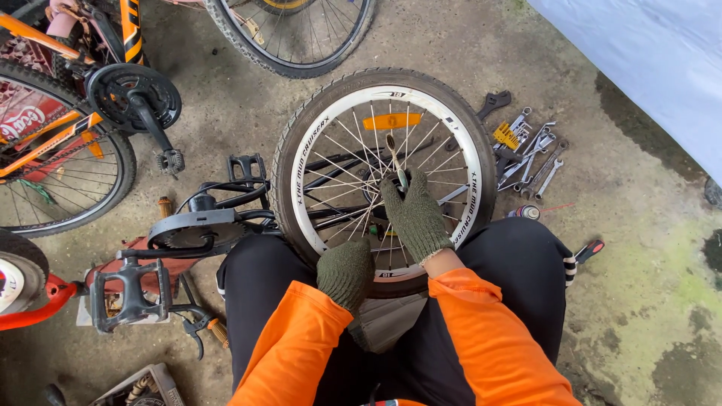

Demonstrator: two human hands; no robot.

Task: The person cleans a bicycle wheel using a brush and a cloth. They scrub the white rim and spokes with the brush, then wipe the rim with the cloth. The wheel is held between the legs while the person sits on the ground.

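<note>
Here, the gloved right hand (416,218) grips a wrench (396,162) at the bicycle wheel (383,180) hub; the gloved left hand (345,272), closed, clasps the tyre's near edge; spanners (535,154) lie beyond, right.

Both hands, left hand (345,272) and right hand (416,218), wore dark green knitted gloves, below bright orange sleeves (481,338) and black trousers (259,289).

A red sign (26,120) with white lettering stands at the left edge, behind the spokes of an orange bicycle's wheel (53,150). A small yellow tag or card (506,135) with dark print lies on the concrete among the wrenches (538,158), to the right of the white-rimmed wheel (383,173). No screens are visible.
</note>
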